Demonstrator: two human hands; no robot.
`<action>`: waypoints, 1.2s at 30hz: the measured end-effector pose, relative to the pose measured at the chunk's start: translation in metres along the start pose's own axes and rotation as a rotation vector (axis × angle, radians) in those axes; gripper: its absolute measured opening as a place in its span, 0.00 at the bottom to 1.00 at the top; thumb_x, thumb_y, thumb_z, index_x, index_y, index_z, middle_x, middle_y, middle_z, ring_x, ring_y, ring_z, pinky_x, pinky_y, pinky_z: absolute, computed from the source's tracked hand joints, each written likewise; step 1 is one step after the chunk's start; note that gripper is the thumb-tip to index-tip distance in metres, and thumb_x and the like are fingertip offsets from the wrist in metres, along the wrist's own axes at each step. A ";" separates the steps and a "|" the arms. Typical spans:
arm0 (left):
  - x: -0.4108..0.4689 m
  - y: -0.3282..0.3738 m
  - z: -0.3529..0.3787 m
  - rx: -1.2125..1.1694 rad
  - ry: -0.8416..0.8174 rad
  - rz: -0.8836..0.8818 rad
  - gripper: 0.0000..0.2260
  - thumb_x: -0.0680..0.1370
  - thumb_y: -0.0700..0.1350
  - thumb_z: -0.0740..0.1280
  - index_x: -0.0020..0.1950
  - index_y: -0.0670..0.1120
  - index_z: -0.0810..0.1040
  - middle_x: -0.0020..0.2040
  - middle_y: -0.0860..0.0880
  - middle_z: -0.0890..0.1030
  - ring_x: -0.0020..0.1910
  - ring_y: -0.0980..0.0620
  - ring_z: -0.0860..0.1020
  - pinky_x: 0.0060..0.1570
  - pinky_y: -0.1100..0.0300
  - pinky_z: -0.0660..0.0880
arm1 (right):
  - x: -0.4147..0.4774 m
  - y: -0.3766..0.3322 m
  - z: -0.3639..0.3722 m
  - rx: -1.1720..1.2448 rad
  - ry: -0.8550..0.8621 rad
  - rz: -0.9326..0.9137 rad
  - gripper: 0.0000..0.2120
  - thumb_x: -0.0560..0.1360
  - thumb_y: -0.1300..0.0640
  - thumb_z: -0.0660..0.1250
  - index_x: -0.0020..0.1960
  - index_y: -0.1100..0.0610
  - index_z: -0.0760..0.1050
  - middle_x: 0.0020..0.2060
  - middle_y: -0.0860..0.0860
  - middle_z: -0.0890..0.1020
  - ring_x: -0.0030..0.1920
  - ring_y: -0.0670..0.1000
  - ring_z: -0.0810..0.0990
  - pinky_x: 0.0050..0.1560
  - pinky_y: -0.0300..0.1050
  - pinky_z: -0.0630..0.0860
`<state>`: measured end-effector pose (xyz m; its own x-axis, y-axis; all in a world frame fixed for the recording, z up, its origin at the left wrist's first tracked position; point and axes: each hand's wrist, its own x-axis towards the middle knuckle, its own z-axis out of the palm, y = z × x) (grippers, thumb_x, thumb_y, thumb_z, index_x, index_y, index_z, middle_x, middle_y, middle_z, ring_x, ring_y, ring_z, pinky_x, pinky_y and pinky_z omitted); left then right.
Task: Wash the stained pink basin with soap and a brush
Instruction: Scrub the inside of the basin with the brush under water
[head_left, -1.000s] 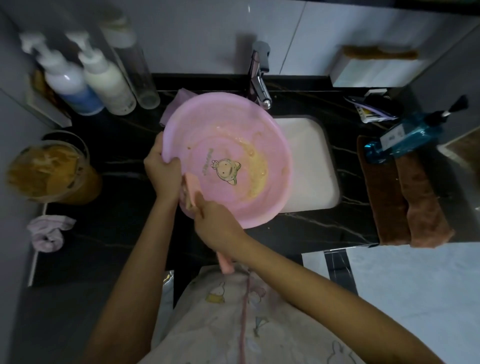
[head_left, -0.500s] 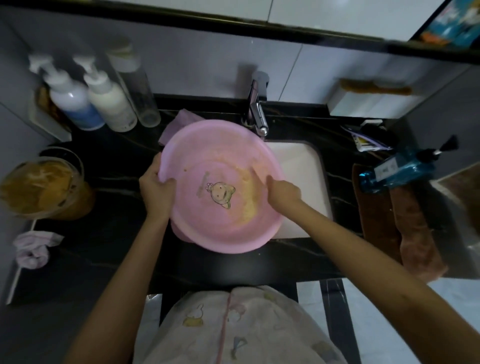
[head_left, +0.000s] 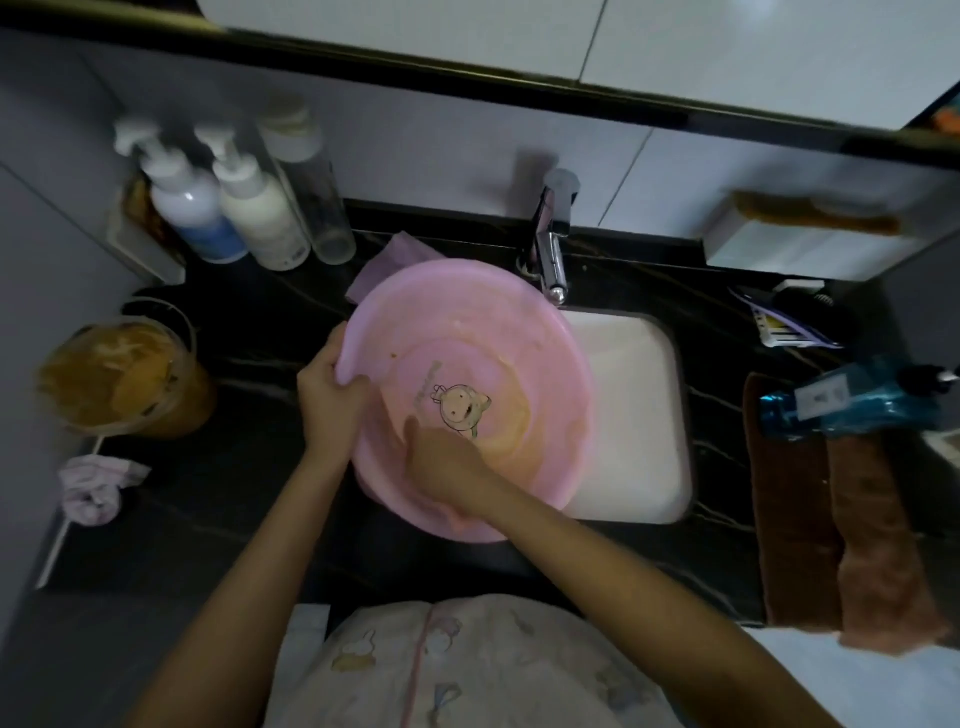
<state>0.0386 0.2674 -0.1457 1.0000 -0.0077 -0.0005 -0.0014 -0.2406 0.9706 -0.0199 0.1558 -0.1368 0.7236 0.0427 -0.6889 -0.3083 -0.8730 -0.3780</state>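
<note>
The pink basin (head_left: 483, 332) lies over the left part of the white sink (head_left: 634, 415), just near of the faucet (head_left: 550, 244). The left hand (head_left: 330, 389) grips its left rim with curled fingers. The right hand (head_left: 447, 467) rests inside against the near wall; whether it holds anything cannot be determined.

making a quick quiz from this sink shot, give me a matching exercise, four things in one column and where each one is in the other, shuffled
Things
1. basin
2. blue bottle
3. tap
4. crumpled cloth

Places
a. right of the sink, across the far end of the towels
b. far left on the dark counter
c. gripped at its rim by the left hand
d. behind the sink, by the wall

Pairs: 1-c, 2-a, 3-d, 4-b
</note>
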 end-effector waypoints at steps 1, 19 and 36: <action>-0.001 0.001 0.000 -0.002 -0.002 0.004 0.20 0.72 0.31 0.62 0.60 0.45 0.77 0.50 0.47 0.82 0.51 0.52 0.80 0.51 0.54 0.78 | 0.009 -0.005 -0.003 0.035 0.067 0.001 0.26 0.79 0.61 0.55 0.75 0.64 0.52 0.58 0.62 0.76 0.56 0.61 0.77 0.44 0.48 0.67; 0.003 0.015 -0.002 0.084 -0.036 0.021 0.25 0.71 0.28 0.59 0.64 0.46 0.74 0.50 0.47 0.80 0.50 0.54 0.79 0.49 0.60 0.78 | 0.042 0.042 -0.035 -0.398 0.080 0.278 0.30 0.80 0.67 0.52 0.76 0.65 0.41 0.71 0.62 0.64 0.70 0.59 0.66 0.58 0.45 0.70; 0.008 0.028 0.002 0.162 -0.033 0.082 0.25 0.71 0.30 0.61 0.66 0.48 0.74 0.50 0.49 0.81 0.48 0.54 0.80 0.49 0.55 0.79 | 0.038 0.042 -0.045 -0.215 0.206 0.133 0.32 0.79 0.65 0.54 0.76 0.64 0.38 0.66 0.60 0.72 0.52 0.57 0.79 0.44 0.46 0.72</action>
<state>0.0462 0.2581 -0.1188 0.9956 -0.0655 0.0667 -0.0871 -0.3913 0.9161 0.0224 0.0992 -0.1505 0.8023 -0.1581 -0.5756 -0.2863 -0.9481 -0.1387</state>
